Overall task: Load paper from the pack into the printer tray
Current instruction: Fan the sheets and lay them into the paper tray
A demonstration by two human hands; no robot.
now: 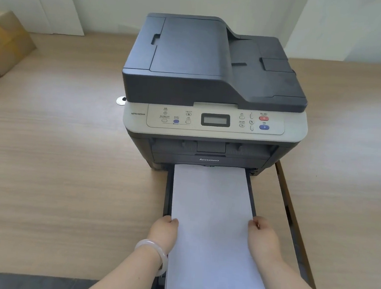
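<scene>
Cardboard brown box (7, 43) sits at the upper left of the frame on the pale wood-grain desk (57, 155); at lower centre, the left hand (164, 230), a pale bangle (152, 254) on its wrist, and the right hand (263, 237) clamp opposite long edges of a white paper stack (210, 226), equally near it. Its long axis points straight ahead, up the frame, into the pulled-out black tray (251, 191) of the grey-and-black desktop printer (216, 77); the stack looks not yet fully seated
</scene>
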